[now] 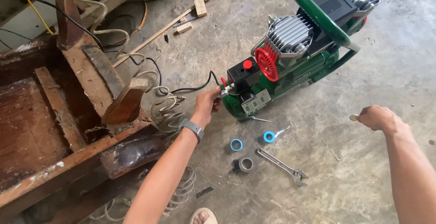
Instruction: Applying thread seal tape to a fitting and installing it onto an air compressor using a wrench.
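A green air compressor (297, 65) with silver finned cylinders and a green handle stands on the concrete floor. My left hand (208, 103), a grey watch on its wrist, grips a fitting at the compressor's near end, below the black box with a red knob (245, 72). My right hand (378, 117) is raised to the right, away from the machine, fingers closed on a small round metal piece (354, 117).
An adjustable wrench (281, 166), two blue tape rolls (236, 145) (269, 136) and a grey tape roll (245, 164) lie on the floor near me. A coiled hose (168, 112) lies beside old brown wooden furniture (68, 128) at left. Wood scraps lie at the top.
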